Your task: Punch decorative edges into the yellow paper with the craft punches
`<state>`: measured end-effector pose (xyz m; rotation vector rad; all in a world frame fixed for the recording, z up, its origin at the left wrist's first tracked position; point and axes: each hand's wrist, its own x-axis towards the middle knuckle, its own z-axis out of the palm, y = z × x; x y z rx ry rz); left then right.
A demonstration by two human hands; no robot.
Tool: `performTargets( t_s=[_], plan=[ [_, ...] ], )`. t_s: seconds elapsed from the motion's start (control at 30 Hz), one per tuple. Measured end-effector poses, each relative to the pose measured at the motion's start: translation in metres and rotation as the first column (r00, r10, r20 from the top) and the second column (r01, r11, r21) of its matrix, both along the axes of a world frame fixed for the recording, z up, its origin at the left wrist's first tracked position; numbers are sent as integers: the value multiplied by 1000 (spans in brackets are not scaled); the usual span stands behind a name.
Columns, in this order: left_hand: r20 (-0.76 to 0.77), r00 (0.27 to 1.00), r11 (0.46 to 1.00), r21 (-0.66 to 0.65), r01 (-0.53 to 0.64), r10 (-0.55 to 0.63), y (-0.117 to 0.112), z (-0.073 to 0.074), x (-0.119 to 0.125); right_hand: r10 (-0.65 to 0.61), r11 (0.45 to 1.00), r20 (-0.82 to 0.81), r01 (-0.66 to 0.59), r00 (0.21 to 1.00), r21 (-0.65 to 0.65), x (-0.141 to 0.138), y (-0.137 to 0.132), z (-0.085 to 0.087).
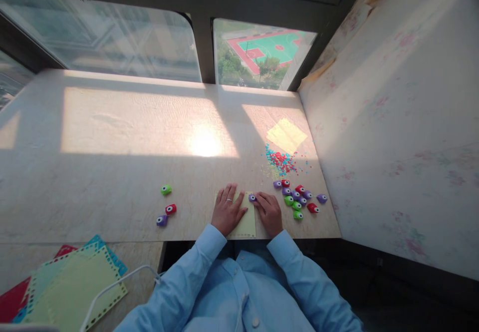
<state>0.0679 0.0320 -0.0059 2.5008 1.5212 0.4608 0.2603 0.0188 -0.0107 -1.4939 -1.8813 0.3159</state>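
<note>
A pale yellow sheet of paper (245, 226) lies at the table's front edge, with punched holes along its bottom. Across its left part my left hand (229, 211) rests flat with fingers spread, a ring on one finger. At the sheet's upper right edge sits a purple craft punch (252, 198). My right hand (268, 213) grips that punch with thumb and fingertips, the other fingers curled. To the right of this hand is a cluster of small purple, red and green craft punches (295, 193).
Red, blue and yellow paper bits (280, 162) lie behind the punches, near a yellow paper (286, 135). Several punches, one green (166, 189), stand at left. Hole-edged coloured sheets (78, 282) and a white cable (112, 287) are lower left. A wall (392, 122) bounds the right.
</note>
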Motion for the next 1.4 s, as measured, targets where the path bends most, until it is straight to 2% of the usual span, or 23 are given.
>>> performTargets(
  t_s=[0.37,0.9,1.4],
  plan=[
    [19,1000,1000,-2,-18,18,-1,-4,2,-39,999,-34,38,999,-5,0,2,-4],
    [37,999,999,-31,-39,40,0,-4,3,23,1000,-101,-24,995,-13,6,6,-4],
    [42,998,999,-36,-37,39,1,-3,5,-11,999,-122,7,992,-32,5,6,-2]
  ],
)
